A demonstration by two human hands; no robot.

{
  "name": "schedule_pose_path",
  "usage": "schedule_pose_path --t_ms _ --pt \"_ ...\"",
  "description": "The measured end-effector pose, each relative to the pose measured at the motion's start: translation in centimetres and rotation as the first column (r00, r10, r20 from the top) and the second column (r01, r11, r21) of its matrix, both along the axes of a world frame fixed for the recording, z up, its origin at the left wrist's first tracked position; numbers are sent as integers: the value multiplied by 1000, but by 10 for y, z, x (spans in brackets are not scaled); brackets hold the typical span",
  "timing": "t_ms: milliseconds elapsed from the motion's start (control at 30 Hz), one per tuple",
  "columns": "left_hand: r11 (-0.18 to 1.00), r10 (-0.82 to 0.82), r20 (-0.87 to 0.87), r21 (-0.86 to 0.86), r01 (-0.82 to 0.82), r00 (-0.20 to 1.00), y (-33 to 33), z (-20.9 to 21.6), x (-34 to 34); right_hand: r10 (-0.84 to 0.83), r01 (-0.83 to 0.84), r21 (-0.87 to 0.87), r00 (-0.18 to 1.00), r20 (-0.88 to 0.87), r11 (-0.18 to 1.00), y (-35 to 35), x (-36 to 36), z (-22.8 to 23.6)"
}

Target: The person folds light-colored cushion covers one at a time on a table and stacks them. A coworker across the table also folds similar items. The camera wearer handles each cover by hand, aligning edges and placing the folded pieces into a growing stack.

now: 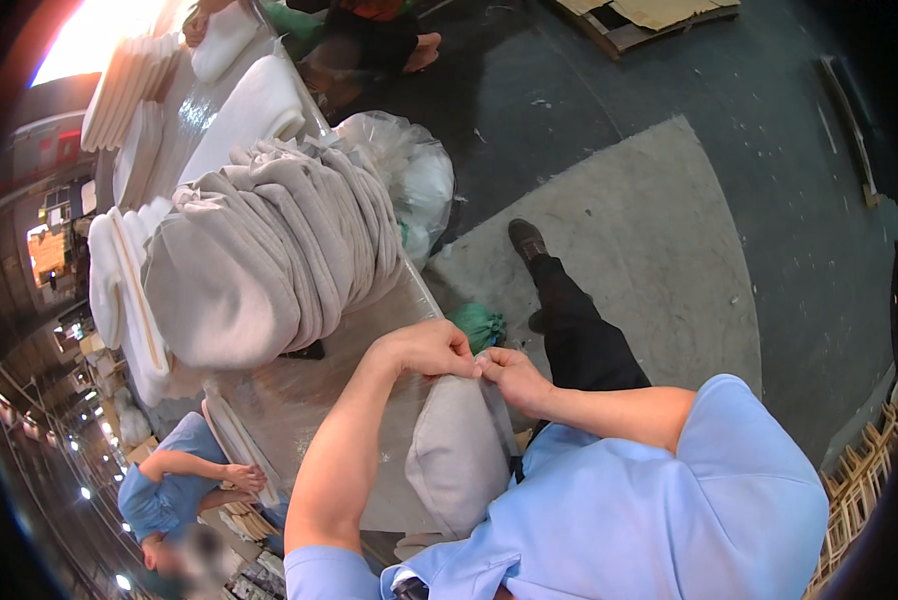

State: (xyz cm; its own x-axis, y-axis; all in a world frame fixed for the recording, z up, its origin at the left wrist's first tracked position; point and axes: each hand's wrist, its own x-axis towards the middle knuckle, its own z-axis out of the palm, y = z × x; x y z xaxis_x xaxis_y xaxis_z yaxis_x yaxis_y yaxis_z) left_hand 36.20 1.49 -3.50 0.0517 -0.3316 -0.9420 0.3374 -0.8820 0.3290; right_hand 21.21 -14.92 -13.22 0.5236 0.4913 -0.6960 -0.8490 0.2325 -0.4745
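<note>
A light grey padded fabric piece (457, 450) lies at the table's near right edge, close against my body. My left hand (427, 348) reaches over from the left, its thumb and fingers pinched on the upper corner of this piece. From the right, my right hand (515, 381) pinches the same corner, and the fingertips of both hands nearly meet. What exactly sits between the fingertips is too small to make out. Beyond my left hand, a large heap of grey fabric covers (234, 270) is stacked in folds on the plastic-covered table (369, 325).
White foam pads (114, 280) stand beside the heap, with more white padding (254, 110) farther along. A clear plastic bag (409, 175) and a green bag (477, 325) are by the table's right side. A co-worker (184, 475) handles pads at left; another person (369, 50) is at the far end.
</note>
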Motion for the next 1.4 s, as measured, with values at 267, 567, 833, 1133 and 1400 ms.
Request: schedule_pose_path --t_ms 267,567,833,1133,1400 --pt "959 254 58 118 -259 965 -3 -26 -20 -49 58 60 989 -139 997 3 -2 5" --pt "977 184 -11 107 -182 983 -1 -20 -10 -96 99 29 990 -103 995 -1 -10 3" --pt "998 58 -33 35 -57 998 -2 -13 -5 -94 94 -1 995 -40 996 1 -2 -10" --pt "976 183 48 113 -187 982 -1 -31 -23 -53 60 37 985 -162 997 1 -8 -4" --pt "975 22 246 208 -75 969 -40 -22 -41 -213 319 48 731 -649 947 8 -22 25"
